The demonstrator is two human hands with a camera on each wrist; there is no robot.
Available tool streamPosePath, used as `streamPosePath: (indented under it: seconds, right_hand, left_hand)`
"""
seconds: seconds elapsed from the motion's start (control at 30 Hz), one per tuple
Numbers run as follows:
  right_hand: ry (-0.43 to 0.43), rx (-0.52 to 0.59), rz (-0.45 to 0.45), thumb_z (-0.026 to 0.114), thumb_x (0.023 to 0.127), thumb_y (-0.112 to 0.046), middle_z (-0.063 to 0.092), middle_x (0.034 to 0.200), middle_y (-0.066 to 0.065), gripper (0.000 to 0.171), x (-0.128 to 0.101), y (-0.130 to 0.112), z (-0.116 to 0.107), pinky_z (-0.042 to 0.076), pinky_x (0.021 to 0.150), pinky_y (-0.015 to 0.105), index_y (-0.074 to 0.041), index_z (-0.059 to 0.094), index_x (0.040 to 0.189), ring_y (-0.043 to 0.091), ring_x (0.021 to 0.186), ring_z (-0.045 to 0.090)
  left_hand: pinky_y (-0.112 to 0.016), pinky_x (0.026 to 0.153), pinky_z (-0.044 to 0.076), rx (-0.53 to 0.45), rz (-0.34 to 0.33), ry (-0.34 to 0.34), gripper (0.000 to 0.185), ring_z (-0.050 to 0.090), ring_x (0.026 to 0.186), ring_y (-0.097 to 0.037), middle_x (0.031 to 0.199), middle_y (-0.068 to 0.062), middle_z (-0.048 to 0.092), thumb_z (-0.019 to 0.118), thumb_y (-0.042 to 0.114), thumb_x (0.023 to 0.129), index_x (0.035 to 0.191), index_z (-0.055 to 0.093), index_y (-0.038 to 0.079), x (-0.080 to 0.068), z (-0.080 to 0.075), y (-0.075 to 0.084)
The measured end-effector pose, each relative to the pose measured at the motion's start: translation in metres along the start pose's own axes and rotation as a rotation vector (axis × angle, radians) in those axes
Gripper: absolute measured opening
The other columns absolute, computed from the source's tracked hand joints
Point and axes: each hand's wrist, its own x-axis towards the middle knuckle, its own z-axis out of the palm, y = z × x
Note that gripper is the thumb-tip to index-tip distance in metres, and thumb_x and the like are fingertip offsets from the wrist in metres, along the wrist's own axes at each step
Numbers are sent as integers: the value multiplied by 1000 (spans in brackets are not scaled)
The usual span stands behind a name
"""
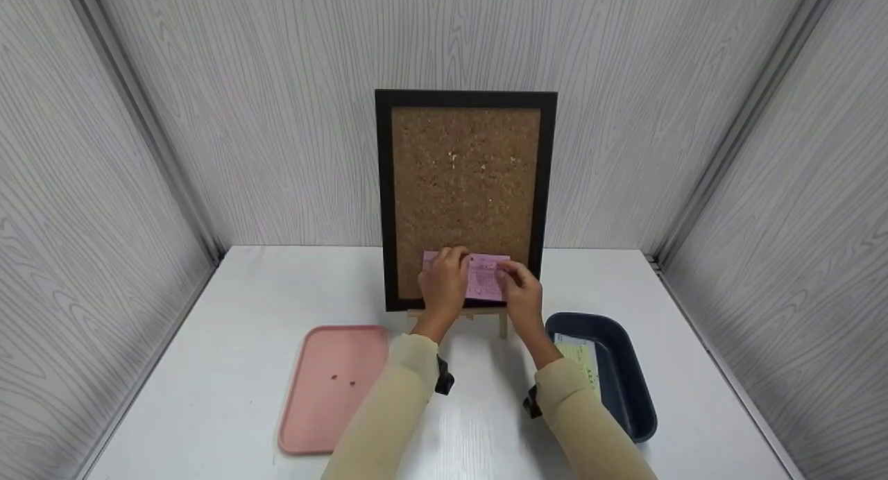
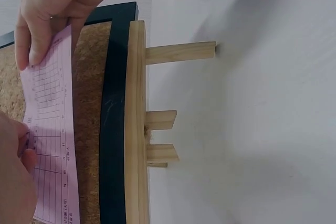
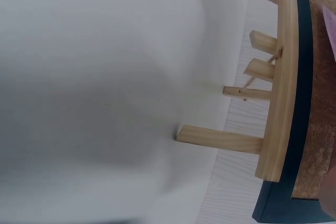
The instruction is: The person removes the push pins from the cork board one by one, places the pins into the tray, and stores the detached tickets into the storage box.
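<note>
From the head camera, my left hand (image 1: 442, 280) and right hand (image 1: 520, 293) press a pink slip (image 1: 479, 277) flat against the lower edge of the cork board (image 1: 465, 189), which stands on a small wooden easel (image 1: 485, 317) at twelve o'clock on the white table (image 1: 243, 293). My left fingers are laid over the slip's left end, and my right fingertips pinch its right edge. At eight o'clock lies a pink tray (image 1: 333, 390) with two small dark specks on it, possibly pins; at four o'clock sits a dark blue bin (image 1: 624, 383) holding a yellowish paper (image 1: 581, 362). From the left wrist camera, the slip (image 2: 50, 129) rests against the cork inside the black frame (image 2: 113, 119), my right hand's fingers (image 2: 37, 35) holding one end; the easel's legs (image 2: 178, 53) stand on the table. From the right wrist camera, only the easel (image 3: 278, 77) and the board's corner (image 3: 315, 129) show clearly; my own hand is not seen. I judge the slip placed but not yet fastened: no pin shows on it.
</note>
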Motion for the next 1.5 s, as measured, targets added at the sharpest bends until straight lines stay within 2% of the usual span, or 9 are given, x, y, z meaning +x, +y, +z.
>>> streamPosePath:
  seconds: [0.17, 0.4, 0.57, 0.9, 1.1, 1.3, 1.5]
  right_hand:
    - [-4, 8, 3, 61, 100, -4, 69, 114, 17, 20, 0, 1, 0, 50, 83, 18, 0, 70, 116, 19, 101, 62]
    - [-7, 3, 45, 62, 100, -8, 68, 110, 12, 20, 0, -1, 1, 49, 72, 20, -3, 69, 118, 17, 90, 57]
    - [0, -15, 36, 63, 99, -6, 67, 112, 13, 22, -1, -2, 0, 49, 76, 19, -3, 69, 120, 18, 95, 58]
    - [-22, -86, 46, 59, 99, 1, 65, 126, 20, 28, 0, -3, 1, 48, 93, 17, 4, 64, 126, 29, 117, 60]
    - [-15, -85, 5, 62, 98, -1, 66, 123, 16, 26, -1, -2, 0, 48, 92, 17, -2, 67, 124, 25, 117, 62]
    - [0, -87, -23, 63, 97, 0, 67, 119, 14, 25, -3, -1, -1, 50, 90, 18, -2, 68, 122, 23, 112, 63]
    - [23, -104, -43, 64, 96, 0, 67, 118, 15, 25, -5, -3, -2, 50, 91, 19, 0, 68, 121, 24, 114, 63]
  left_hand:
    - [-41, 74, 53, 20, -16, 8, 19, 70, 95, -17, 106, 3, 72, 64, 31, 100, 113, 73, 21, 0, 1, 1]
    - [-41, 75, 54, 29, -1, 12, 16, 69, 94, -16, 104, 2, 71, 63, 30, 101, 110, 72, 20, -1, 3, 1]
    - [-42, 76, 54, 24, 7, 9, 16, 69, 94, -17, 106, 1, 71, 63, 29, 101, 111, 71, 20, -2, 3, 2]
    - [-43, 77, 57, 32, 60, 45, 18, 71, 95, -17, 110, 0, 72, 64, 26, 100, 114, 73, 18, -1, 4, 3]
    - [-43, 74, 58, 49, 59, 56, 15, 72, 93, -17, 106, 1, 73, 66, 25, 99, 110, 74, 19, 0, 5, 3]
    - [-41, 70, 57, 63, 61, 59, 13, 72, 90, -17, 103, 1, 74, 66, 25, 99, 106, 76, 19, -3, 5, 3]
    - [-41, 69, 54, 11, 44, 43, 12, 72, 90, -16, 103, 3, 75, 67, 26, 98, 104, 75, 20, -7, 4, 2]
